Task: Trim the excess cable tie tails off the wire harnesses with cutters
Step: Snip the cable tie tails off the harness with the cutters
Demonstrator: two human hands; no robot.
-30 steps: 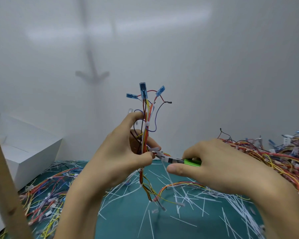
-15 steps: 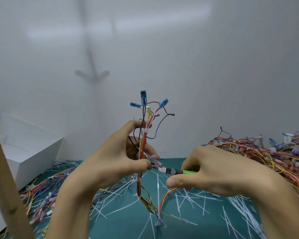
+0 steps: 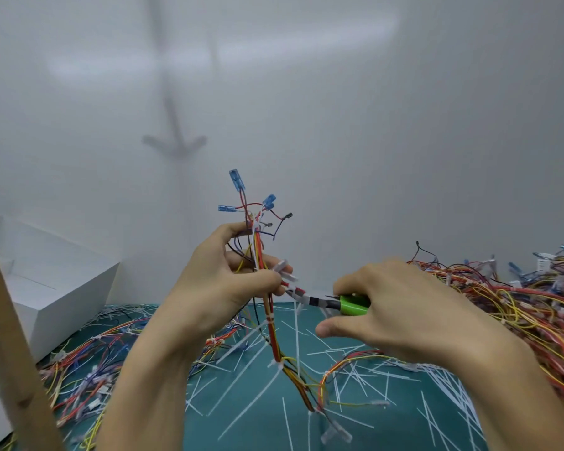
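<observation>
My left hand (image 3: 222, 281) grips a wire harness (image 3: 267, 307) upright; its red, orange and yellow wires rise to blue terminals (image 3: 235, 180) and trail down to the green mat (image 3: 261, 421). My right hand (image 3: 398, 310) holds the green-handled cutters (image 3: 339, 302), their jaws pointing left at the harness just beside my left fingertips. A thin white cable tie tail (image 3: 296, 333) hangs down from near the jaws. White tie heads (image 3: 282, 266) stick out by my left fingers.
A big tangle of harnesses (image 3: 502, 307) is heaped at the right. More harnesses (image 3: 88, 362) lie at the left by a white box (image 3: 56, 288). Several cut white tie tails (image 3: 388, 382) litter the mat. A wooden post (image 3: 10, 349) crosses the left foreground.
The harness has sunk lower in view across the frames, with my left hand gripping nearer its top. The cutters' jaws stay at the harness, and a tie tail hangs below them.
</observation>
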